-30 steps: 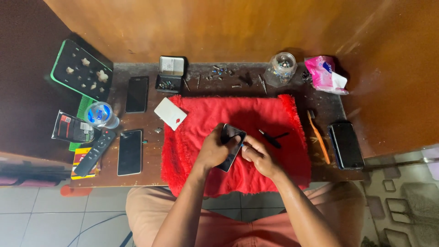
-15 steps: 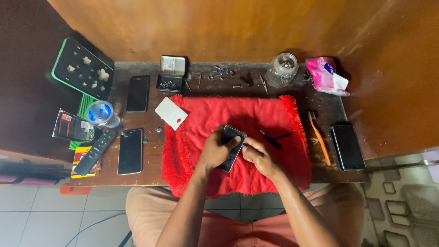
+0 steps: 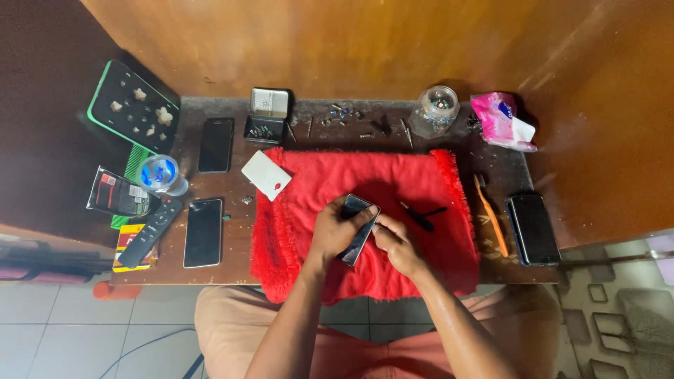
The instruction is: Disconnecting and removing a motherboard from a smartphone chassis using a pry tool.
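Note:
My left hand grips a dark smartphone tilted on edge above the red towel. Against the phone's right edge rests my right hand, fingers pinched there; whether it holds a small tool I cannot tell. A black screwdriver lies on the towel just right of my hands. A white card-like case sits at the towel's upper left corner.
Two dark phones lie left on the wooden table, with a remote, a water cup and a green-rimmed tray. An open screw tin, glass jar, pink packet, orange toothbrush and another phone stand around.
Both hands stay on the phone; it has tilted slightly and my right fingers have shifted a little along its edge.

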